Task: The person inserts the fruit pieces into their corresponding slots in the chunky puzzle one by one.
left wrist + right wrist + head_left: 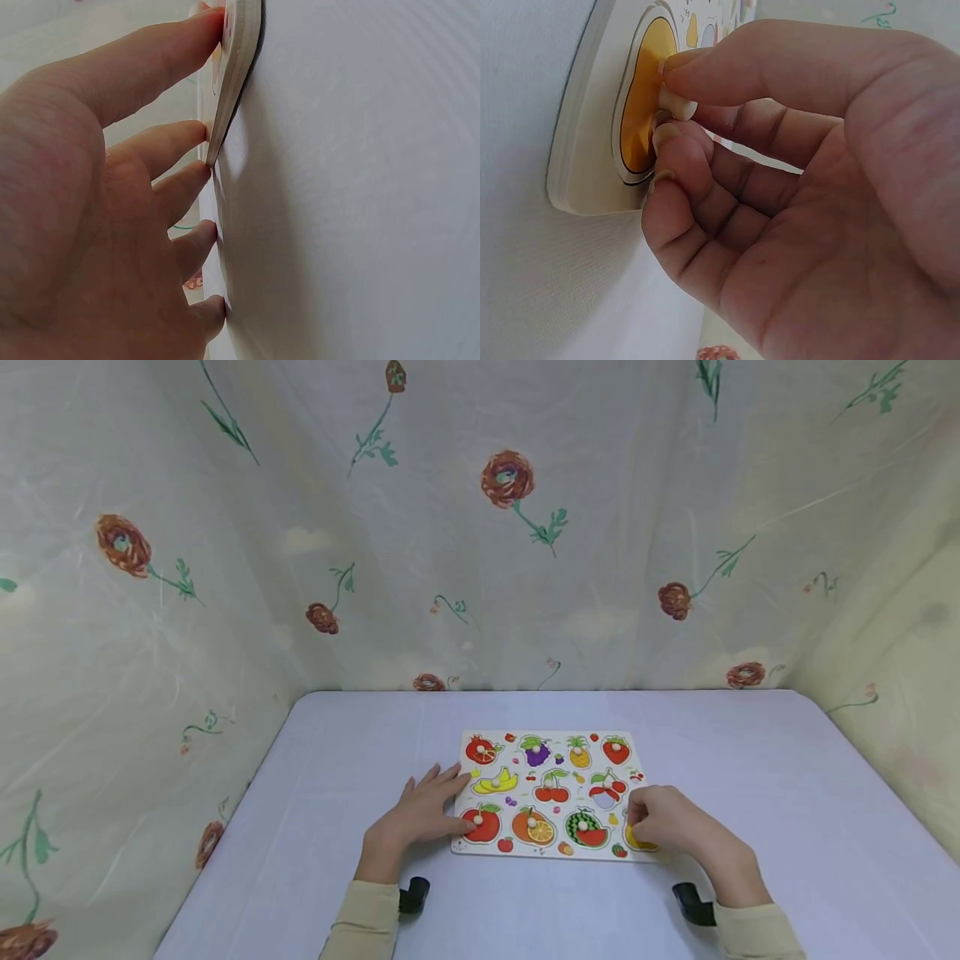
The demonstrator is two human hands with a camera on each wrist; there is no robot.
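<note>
A white wooden fruit puzzle board (517,852) lies on the table, its pictured pieces fitted with small knobs. My right hand (670,818) is at the board's front right corner. In the right wrist view its thumb and curled fingers pinch the pale knob (679,105) of a yellow, pear-shaped puzzle piece (641,97). This piece sits within its outlined slot, and the hand partly covers it in the head view. With fingers spread, my left hand (423,810) rests at the board's left edge. Its thumb reaches over the front left corner, onto the red apple piece (487,828).
Near the pear-shaped piece are the watermelon piece (587,831) and the orange piece (534,828). A white cloth covers the table (360,743). Flower-printed curtains (585,602) hang behind and at the sides. Black wrist cameras (414,895) are worn below both hands.
</note>
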